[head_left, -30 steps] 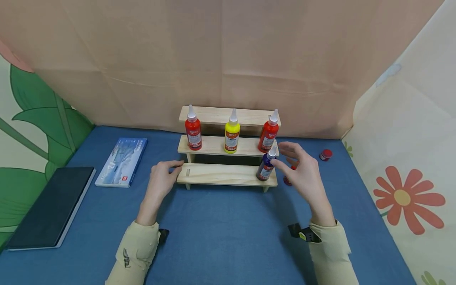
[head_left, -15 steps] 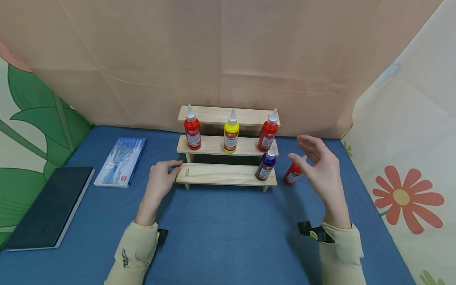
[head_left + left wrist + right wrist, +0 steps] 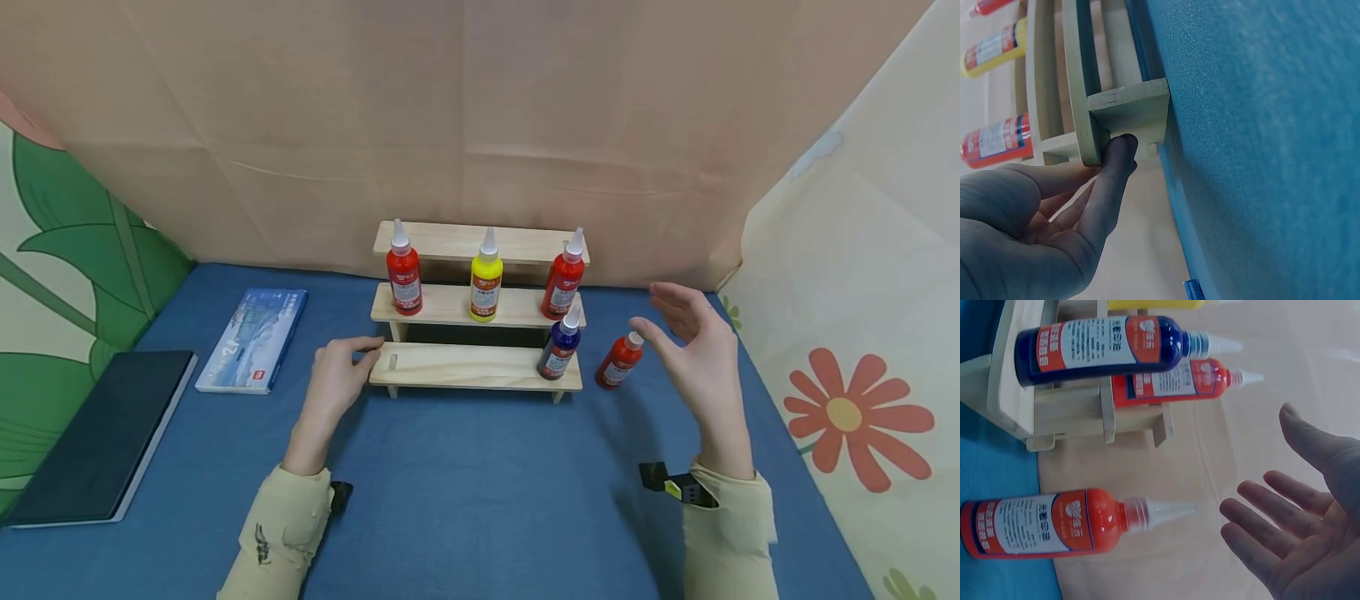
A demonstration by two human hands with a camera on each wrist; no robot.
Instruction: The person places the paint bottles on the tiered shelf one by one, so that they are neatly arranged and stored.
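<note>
My left hand (image 3: 345, 379) pinches the left end of the lowest step of a three-step wooden display rack (image 3: 457, 364); in the left wrist view, fingers lie against the step's end. A dark blue paint bottle (image 3: 557, 354) with a white nozzle stands on that step's right end. My right hand (image 3: 697, 358) is in the air, fingers spread and holding nothing. Just left of it, a red paint bottle (image 3: 618, 365) stands on the blue cloth, its nozzle partly behind my thumb. In the right wrist view, the palm faces this red bottle's nozzle, with a gap between.
The middle step carries a red bottle (image 3: 405, 283), a yellow bottle (image 3: 486, 287) and another red bottle (image 3: 563, 287). At left lie a blue-and-white box (image 3: 252, 340) and a dark notebook (image 3: 101, 433). A beige cloth backdrop (image 3: 465, 125) rises behind the rack.
My right hand has drawn away rightward from the blue bottle, which stays on the lowest step. The red bottle beside the rack has come into view, while the small red object farther right is now hidden.
</note>
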